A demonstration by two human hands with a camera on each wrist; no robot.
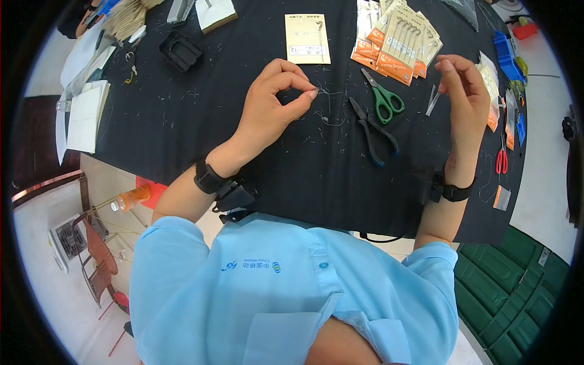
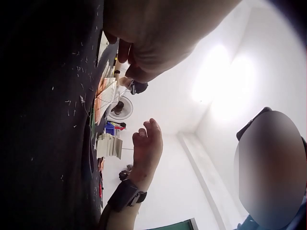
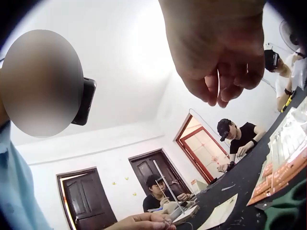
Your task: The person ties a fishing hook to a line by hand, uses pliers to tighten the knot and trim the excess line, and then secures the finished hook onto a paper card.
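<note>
My left hand (image 1: 267, 100) pinches a thin, pale fishing line (image 1: 331, 93) between thumb and index finger above the black table. The line's loose loops trail to the right of the fingertips. My right hand (image 1: 467, 94) is raised at the right, its fingers loosely bent, with nothing visible in them; the right wrist view shows its fingertips close together. Between the hands lie green-handled scissors (image 1: 382, 100) and dark pliers (image 1: 363, 118). Beyond the left hand is a tan card (image 1: 298, 39) with a hook on it.
Several orange-and-tan fishing hook packets (image 1: 398, 61) are fanned out at the back. A black tray (image 1: 180, 51) and a paper pad (image 1: 90, 118) lie at left. Red-handled scissors (image 1: 501, 162) and a blue tray (image 1: 506, 58) are at right. Other people sit beyond in the right wrist view.
</note>
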